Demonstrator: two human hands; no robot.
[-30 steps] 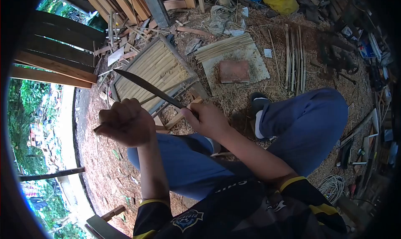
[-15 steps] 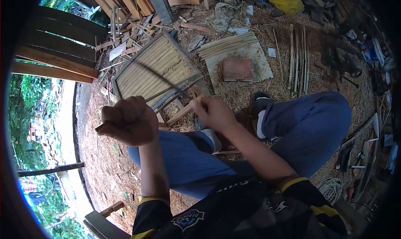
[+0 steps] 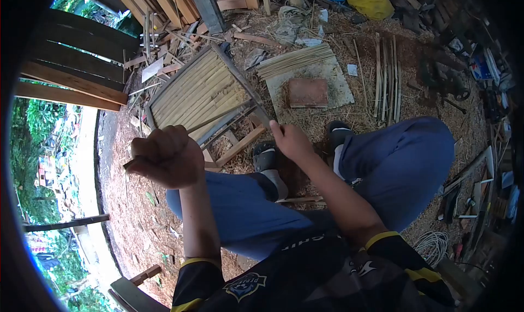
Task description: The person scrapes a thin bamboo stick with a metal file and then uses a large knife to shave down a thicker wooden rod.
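My left hand point(image 3: 166, 156) is closed in a fist around a thin bamboo strip point(image 3: 218, 117). One short end of the strip pokes out by the thumb; the longer part slants up and right across the panel. My right hand point(image 3: 293, 141) has curled fingers and a thumb laid forward, near the lower corner of a wooden-framed panel of split bamboo point(image 3: 199, 85). What the right hand holds is hidden against the frame. Below the panel's lower edge is a small wooden frame piece point(image 3: 240, 145), close to my shoes.
A reddish block point(image 3: 308, 92) sits on a worn board point(image 3: 344, 91) with a bundle of thin strips point(image 3: 297, 61). Several long sticks point(image 3: 386, 77) lie to the right. Planks point(image 3: 158, 6) lean at the back left. Coiled cord point(image 3: 431, 246) lies lower right; shavings cover the ground.
My right hand has shifted slightly right and up. The dark, thin, blurred tool that extended from it over the panel no longer shows distinctly. My left hand keeps its grip, almost still.
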